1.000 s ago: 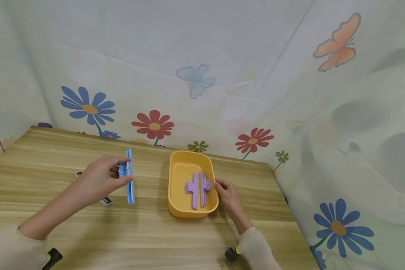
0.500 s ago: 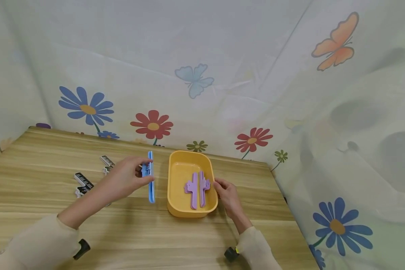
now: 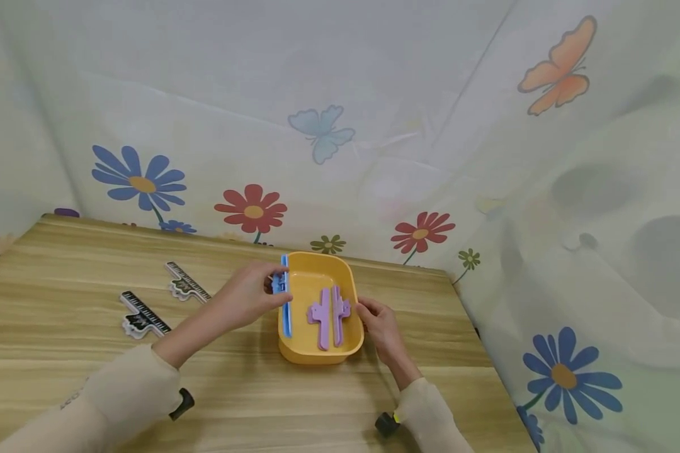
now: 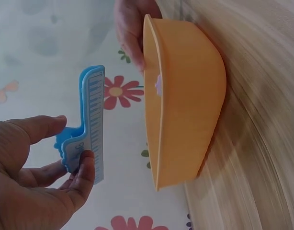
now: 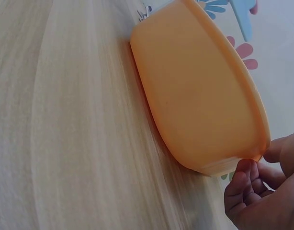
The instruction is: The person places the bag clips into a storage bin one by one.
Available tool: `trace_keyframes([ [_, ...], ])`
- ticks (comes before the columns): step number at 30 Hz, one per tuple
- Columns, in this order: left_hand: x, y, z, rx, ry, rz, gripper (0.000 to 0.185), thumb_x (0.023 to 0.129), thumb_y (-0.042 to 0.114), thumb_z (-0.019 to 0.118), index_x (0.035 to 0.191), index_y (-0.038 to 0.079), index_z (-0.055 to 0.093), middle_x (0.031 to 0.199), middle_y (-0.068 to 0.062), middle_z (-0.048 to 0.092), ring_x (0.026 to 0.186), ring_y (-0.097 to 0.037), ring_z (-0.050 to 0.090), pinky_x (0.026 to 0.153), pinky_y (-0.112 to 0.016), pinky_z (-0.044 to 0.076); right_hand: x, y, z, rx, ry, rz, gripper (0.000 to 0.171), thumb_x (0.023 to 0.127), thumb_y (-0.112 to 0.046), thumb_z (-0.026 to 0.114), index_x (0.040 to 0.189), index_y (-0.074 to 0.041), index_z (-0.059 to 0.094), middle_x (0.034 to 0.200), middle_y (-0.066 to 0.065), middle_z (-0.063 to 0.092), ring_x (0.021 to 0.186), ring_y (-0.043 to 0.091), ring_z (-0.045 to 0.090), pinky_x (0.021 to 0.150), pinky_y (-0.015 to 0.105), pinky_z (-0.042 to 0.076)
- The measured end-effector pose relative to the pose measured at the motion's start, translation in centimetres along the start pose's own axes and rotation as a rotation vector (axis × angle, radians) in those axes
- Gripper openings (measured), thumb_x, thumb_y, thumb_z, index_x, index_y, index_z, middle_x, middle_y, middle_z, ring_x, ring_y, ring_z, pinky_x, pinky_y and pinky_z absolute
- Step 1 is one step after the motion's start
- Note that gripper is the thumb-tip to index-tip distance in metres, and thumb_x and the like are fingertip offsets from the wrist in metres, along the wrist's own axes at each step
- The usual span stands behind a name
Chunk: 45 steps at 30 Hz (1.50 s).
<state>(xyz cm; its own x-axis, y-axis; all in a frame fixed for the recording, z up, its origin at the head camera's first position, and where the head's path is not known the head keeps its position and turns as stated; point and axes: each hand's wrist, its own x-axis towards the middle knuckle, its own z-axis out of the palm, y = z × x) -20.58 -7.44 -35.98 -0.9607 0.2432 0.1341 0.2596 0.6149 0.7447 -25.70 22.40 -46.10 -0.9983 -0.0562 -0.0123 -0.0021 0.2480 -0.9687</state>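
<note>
My left hand [image 3: 250,294] pinches a light blue sheet clip [image 4: 93,115] by its scalloped grip, thumb on one side and fingers on the other. A keyboard pattern runs along the clip's long bar. In the head view the clip overlaps the left rim of a yellow plastic tub [image 3: 301,360]; the left wrist view shows it raised above the tub's rim level. Two purple clips, one [image 3: 323,318] beside the other [image 3: 337,314], lie inside the tub. At the tub's right side my right hand [image 3: 382,327] grips the rim between thumb and fingers.
Two black-and-white piano-pattern clips, a nearer one [image 3: 143,316] and a farther one [image 3: 186,282], lie on the wooden table [image 3: 249,402] left of the tub. A flower-printed curtain [image 3: 374,157] hangs behind the table's far edge.
My left hand has carried the blue clip rightward from the left part of the table to the tub's left rim, uncovering the black-and-white clips. The right hand keeps its hold on the tub.
</note>
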Motion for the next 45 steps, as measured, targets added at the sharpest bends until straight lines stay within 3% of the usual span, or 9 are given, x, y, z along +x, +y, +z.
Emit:
trace_keyframes([
  [5,1.0,0.2,1.0,-0.005,-0.027,-0.016,0.058,0.093,0.021,0.079,0.142,-0.003,0.058,0.111,-0.013,0.063,0.092,-0.024,0.059,0.075,-0.031,0.057,0.1,0.2,0.0,-0.002,0.0,-0.003,0.037,0.107,-0.013,0.058,0.136,0.01,0.06,0.125,0.026,0.066,0.104,0.026,0.067,0.081,0.028,0.057],
  [11,2.1,0.3,1.9,0.01,-0.04,0.016,0.055,0.093,0.02,0.079,0.139,-0.003,0.06,0.104,-0.011,0.062,0.087,-0.022,0.058,0.071,-0.029,0.054,0.3,0.3,0.1,0.003,-0.002,-0.008,0.035,0.106,-0.011,0.057,0.134,0.01,0.062,0.122,0.024,0.067,0.1,0.022,0.067,0.079,0.026,0.057],
  [15,2.6,0.6,2.4,0.006,-0.058,0.027,0.054,0.093,0.021,0.078,0.138,-0.003,0.061,0.107,-0.012,0.062,0.089,-0.022,0.058,0.074,-0.031,0.054,0.3,0.2,0.1,0.006,-0.001,-0.003,0.036,0.106,-0.012,0.058,0.134,0.01,0.062,0.122,0.023,0.067,0.099,0.02,0.066,0.079,0.026,0.057],
  [23,3.2,1.0,3.1,0.004,-0.083,0.021,0.055,0.094,0.022,0.077,0.14,-0.002,0.06,0.119,-0.015,0.062,0.092,-0.022,0.059,0.076,-0.032,0.056,0.3,0.0,0.0,0.025,-0.015,0.001,0.039,0.107,-0.011,0.056,0.137,0.014,0.057,0.126,0.029,0.063,0.107,0.031,0.065,0.087,0.037,0.058],
  [29,3.5,1.0,3.2,0.024,-0.084,-0.006,0.056,0.094,0.022,0.078,0.141,-0.001,0.06,0.118,-0.014,0.063,0.092,-0.022,0.061,0.076,-0.031,0.057,0.3,0.2,0.0,0.032,-0.006,-0.002,0.038,0.106,-0.011,0.057,0.136,0.013,0.058,0.124,0.026,0.065,0.102,0.024,0.065,0.082,0.03,0.057],
  [32,3.7,0.7,3.3,0.038,-0.085,-0.003,0.056,0.094,0.022,0.078,0.141,-0.002,0.059,0.122,-0.016,0.063,0.095,-0.023,0.062,0.079,-0.034,0.058,0.3,0.2,0.0,0.032,-0.01,-0.008,0.039,0.107,-0.011,0.057,0.136,0.014,0.058,0.124,0.027,0.065,0.102,0.023,0.065,0.082,0.031,0.057],
  [39,3.8,0.3,3.3,0.089,-0.086,-0.017,0.057,0.093,0.024,0.078,0.14,-0.002,0.06,0.134,-0.019,0.061,0.12,-0.031,0.057,0.104,-0.049,0.05,0.3,0.1,-0.1,0.023,-0.018,-0.01,0.04,0.107,-0.012,0.056,0.137,0.014,0.056,0.125,0.027,0.064,0.106,0.028,0.065,0.087,0.038,0.058],
  [45,3.9,-0.4,3.3,0.122,-0.098,-0.036,0.056,0.094,0.025,0.078,0.14,-0.002,0.06,0.132,-0.019,0.062,0.12,-0.033,0.057,0.105,-0.051,0.049,0.3,0.1,-0.1,0.025,-0.018,-0.003,0.04,0.107,-0.012,0.056,0.137,0.014,0.056,0.126,0.028,0.064,0.107,0.03,0.065,0.086,0.038,0.058],
])
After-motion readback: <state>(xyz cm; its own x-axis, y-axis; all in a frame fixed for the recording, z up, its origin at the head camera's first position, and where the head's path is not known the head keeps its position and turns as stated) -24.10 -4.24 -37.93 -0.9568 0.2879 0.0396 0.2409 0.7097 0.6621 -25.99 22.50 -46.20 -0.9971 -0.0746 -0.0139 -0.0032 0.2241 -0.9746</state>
